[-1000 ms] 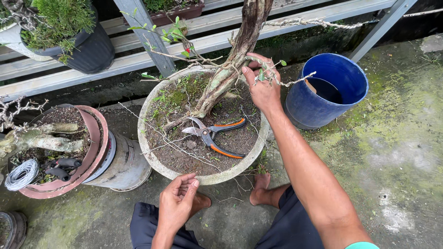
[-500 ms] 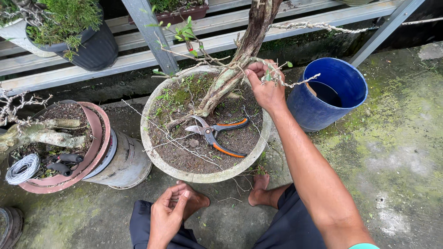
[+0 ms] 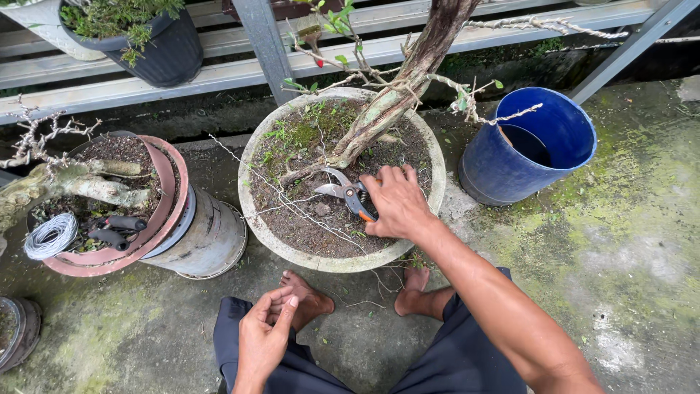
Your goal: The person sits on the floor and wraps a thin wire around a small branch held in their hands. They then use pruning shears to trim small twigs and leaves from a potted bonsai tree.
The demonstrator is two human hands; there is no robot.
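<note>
Pruners (image 3: 348, 195), orange-handled, lay on the soil of the round concrete pot (image 3: 251, 211), blades pointing left, just below the base of the leaning trunk (image 3: 397, 98). Right hand (image 3: 397, 204) lay over the handles, fingers curled around them, blades sticking out past the fingertips. Left hand (image 3: 266, 335) hung low over the lap, well apart from the pot, loosely half-closed and gripping nothing, fingers bent toward the palm. Thin bare twigs (image 3: 292, 208) trailed across the soil beside the pruners; small green weeds (image 3: 292, 135) and moss at the pot's far left. Wired branches (image 3: 503, 113) reached from the trunk out to the right, over the blue bucket (image 3: 529, 146) standing just beside the pot. Two bare feet (image 3: 415, 281) rested on the mossy concrete floor (image 3: 642, 219), just in front of the pot. To the left, a second tree in a reddish pot (image 3: 171, 182) set on a metal can (image 3: 211, 241), with a coil of wire (image 3: 51, 235) and black-handled tools (image 3: 117, 230) on its rim and soil. Behind, a grey rail (image 3: 219, 73) carrying a black pot (image 3: 175, 55) of greenery.
</note>
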